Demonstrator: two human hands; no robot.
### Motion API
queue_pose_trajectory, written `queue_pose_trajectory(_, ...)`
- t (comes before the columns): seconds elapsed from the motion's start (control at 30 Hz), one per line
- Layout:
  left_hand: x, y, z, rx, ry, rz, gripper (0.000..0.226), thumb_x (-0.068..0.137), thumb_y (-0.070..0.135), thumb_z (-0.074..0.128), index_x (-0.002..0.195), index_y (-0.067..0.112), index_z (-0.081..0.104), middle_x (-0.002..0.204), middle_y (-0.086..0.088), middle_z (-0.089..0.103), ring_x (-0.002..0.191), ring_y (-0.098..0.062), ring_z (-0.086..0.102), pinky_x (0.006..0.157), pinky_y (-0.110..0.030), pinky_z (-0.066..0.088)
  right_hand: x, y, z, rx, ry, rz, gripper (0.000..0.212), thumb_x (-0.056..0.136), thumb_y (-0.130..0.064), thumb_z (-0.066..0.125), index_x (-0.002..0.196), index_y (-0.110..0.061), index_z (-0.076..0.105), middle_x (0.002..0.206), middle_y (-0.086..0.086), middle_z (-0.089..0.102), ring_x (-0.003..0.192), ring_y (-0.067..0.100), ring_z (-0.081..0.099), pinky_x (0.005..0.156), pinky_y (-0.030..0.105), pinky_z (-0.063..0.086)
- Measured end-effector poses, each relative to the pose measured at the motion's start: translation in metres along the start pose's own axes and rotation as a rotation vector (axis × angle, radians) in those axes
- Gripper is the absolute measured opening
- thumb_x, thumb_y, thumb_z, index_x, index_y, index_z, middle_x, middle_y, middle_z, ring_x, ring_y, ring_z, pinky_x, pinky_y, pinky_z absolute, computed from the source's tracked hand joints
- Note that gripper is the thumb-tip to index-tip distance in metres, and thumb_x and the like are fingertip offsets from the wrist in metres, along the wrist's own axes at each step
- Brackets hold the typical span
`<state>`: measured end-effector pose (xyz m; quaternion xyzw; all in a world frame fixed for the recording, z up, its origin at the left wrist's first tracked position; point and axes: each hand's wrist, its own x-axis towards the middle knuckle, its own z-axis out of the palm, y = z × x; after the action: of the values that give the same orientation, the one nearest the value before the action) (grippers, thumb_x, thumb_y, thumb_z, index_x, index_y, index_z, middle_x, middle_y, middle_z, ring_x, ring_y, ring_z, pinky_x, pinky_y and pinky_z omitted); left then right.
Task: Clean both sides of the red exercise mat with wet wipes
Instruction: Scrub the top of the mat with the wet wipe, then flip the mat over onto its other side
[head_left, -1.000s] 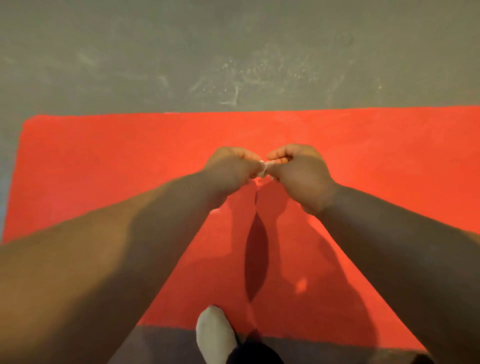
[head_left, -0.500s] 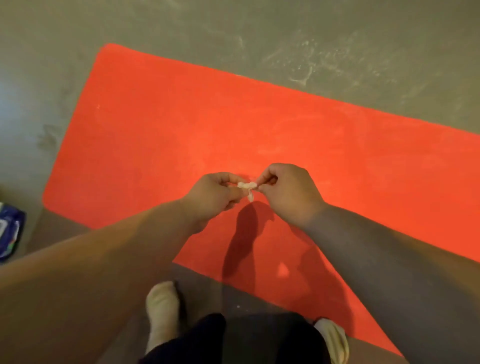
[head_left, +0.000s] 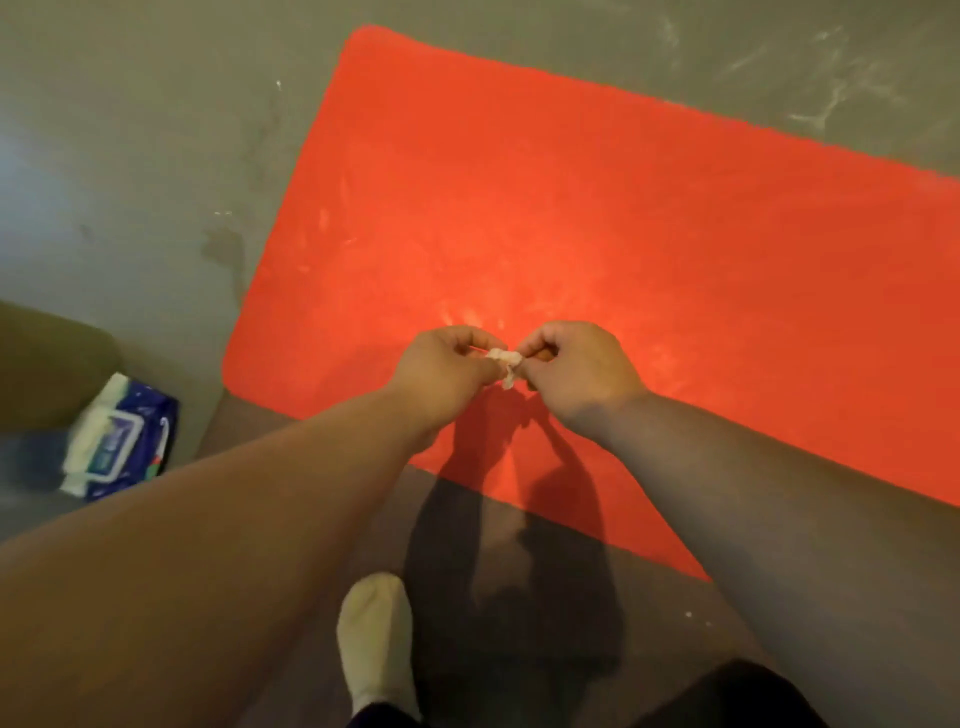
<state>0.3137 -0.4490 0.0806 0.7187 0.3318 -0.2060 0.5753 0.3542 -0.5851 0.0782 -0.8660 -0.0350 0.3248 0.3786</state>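
Observation:
The red exercise mat (head_left: 545, 218) lies flat on the grey floor, running from the upper middle to the right edge. Above its near edge, my left hand (head_left: 441, 371) and my right hand (head_left: 576, 369) face each other, both pinching a small crumpled white wet wipe (head_left: 506, 364) between their fingertips. The wipe is bunched into a little wad, most of it hidden by my fingers. A blue and white pack of wet wipes (head_left: 122, 441) lies on the floor at the left, apart from the mat.
My foot in a pale sock (head_left: 376, 639) stands on the bare floor just before the mat's near edge. A dark olive object (head_left: 47, 358) sits at the left edge beside the pack. Grey floor with white scuffs (head_left: 826, 88) surrounds the mat.
The view has swung left and back: the mat's left end and the wipes pack have come into sight. Both hands keep pinching the wipe between them.

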Motion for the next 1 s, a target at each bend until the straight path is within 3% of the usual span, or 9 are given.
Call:
queue_pose_trajectory(0.2, 0.005, -0.021, -0.075, 0.025, -0.025, -0.045, 0.018, 0.08, 0.002, 0.068, 0.075, 0.019, 0.064, 0.046, 0.01, 0.052, 0.044, -0.007, 0.04, 0.047, -0.023, 0.03, 0.013, -0.05, 0.063, 0.024, -0.023, 0.03, 0.018, 0.082, -0.016, 0.066, 0.066, -0.023, 0.062, 0.064, -0.006, 0.06, 0.062, 0.014, 0.053, 0.051, 0.024, 0.035)
queue_pose_trajectory(0.37, 0.015, -0.061, -0.108, -0.146, 0.018, -0.149, 0.018, 0.082, -0.001, 0.058, 0.072, 0.013, 0.061, 0.064, -0.006, 0.058, 0.049, -0.01, 0.047, 0.053, -0.023, 0.035, 0.031, -0.062, 0.117, 0.068, -0.098, 0.045, 0.014, 0.084, -0.014, 0.064, 0.072, -0.022, 0.067, 0.068, -0.003, 0.063, 0.066, 0.014, 0.058, 0.054, 0.02, 0.043)
queue_pose_trajectory(0.5, 0.016, -0.104, -0.138, -0.177, 0.104, -0.169, 0.021, 0.082, -0.005, 0.058, 0.07, 0.012, 0.059, 0.065, -0.008, 0.056, 0.053, -0.011, 0.047, 0.051, -0.021, 0.037, 0.029, -0.066, 0.174, 0.266, -0.181, 0.122, 0.027, 0.086, -0.011, 0.055, 0.065, -0.023, 0.067, 0.071, 0.002, 0.068, 0.071, 0.024, 0.064, 0.075, 0.042, 0.056)
queue_pose_trajectory(0.57, 0.015, -0.129, -0.157, -0.145, 0.175, -0.181, 0.024, 0.077, -0.009, 0.06, 0.068, 0.014, 0.06, 0.06, -0.004, 0.056, 0.055, -0.013, 0.047, 0.055, -0.023, 0.039, 0.03, -0.072, 0.2, 0.32, -0.251, 0.16, 0.033, 0.089, -0.005, 0.048, 0.067, -0.022, 0.065, 0.078, 0.006, 0.068, 0.07, 0.022, 0.06, 0.076, 0.042, 0.053)
queue_pose_trajectory(0.7, 0.027, -0.173, -0.201, -0.167, 0.384, -0.166, 0.023, 0.079, -0.005, 0.065, 0.075, 0.017, 0.06, 0.071, -0.011, 0.062, 0.066, -0.021, 0.057, 0.066, -0.035, 0.049, 0.046, -0.102, 0.246, 0.438, -0.334, 0.12, 0.034, 0.092, 0.003, 0.041, 0.076, -0.019, 0.06, 0.078, 0.007, 0.062, 0.058, 0.011, 0.052, 0.051, 0.02, 0.045)
queue_pose_trajectory(0.77, 0.035, -0.19, -0.224, -0.179, 0.477, -0.133, 0.014, 0.08, 0.003, 0.07, 0.081, 0.015, 0.063, 0.083, -0.017, 0.067, 0.074, -0.027, 0.063, 0.072, -0.04, 0.055, 0.055, -0.113, 0.276, 0.429, -0.359, 0.087, 0.032, 0.091, 0.002, 0.043, 0.076, -0.02, 0.06, 0.073, 0.002, 0.06, 0.054, 0.009, 0.051, 0.044, 0.017, 0.042)
queue_pose_trajectory(0.83, 0.041, -0.204, -0.247, -0.12, 0.577, -0.109, 0.013, 0.08, 0.013, 0.073, 0.087, 0.013, 0.062, 0.078, -0.007, 0.066, 0.067, -0.02, 0.061, 0.059, -0.027, 0.051, 0.063, -0.122, 0.311, 0.342, -0.384, 0.002, 0.029, 0.087, -0.003, 0.05, 0.07, -0.022, 0.062, 0.069, -0.001, 0.061, 0.059, 0.014, 0.054, 0.054, 0.029, 0.051)
queue_pose_trajectory(0.9, 0.048, -0.218, -0.27, -0.031, 0.675, -0.083, 0.021, 0.08, 0.028, 0.075, 0.088, 0.015, 0.06, 0.076, -0.001, 0.062, 0.064, -0.013, 0.056, 0.056, -0.027, 0.044, 0.07, -0.133, 0.339, 0.234, -0.406, -0.088, 0.028, 0.082, -0.006, 0.053, 0.064, -0.025, 0.061, 0.067, -0.005, 0.061, 0.067, 0.019, 0.057, 0.073, 0.047, 0.055)
queue_pose_trajectory(1.0, 0.057, -0.235, -0.296, 0.031, 0.726, -0.104, 0.027, 0.082, 0.041, 0.071, 0.091, 0.018, 0.06, 0.084, 0.002, 0.065, 0.073, -0.011, 0.058, 0.065, -0.031, 0.044, 0.084, -0.15, 0.355, 0.118, -0.435, -0.137, 0.028, 0.083, -0.007, 0.053, 0.066, -0.028, 0.058, 0.076, -0.003, 0.063, 0.076, 0.02, 0.059, 0.083, 0.045, 0.054)
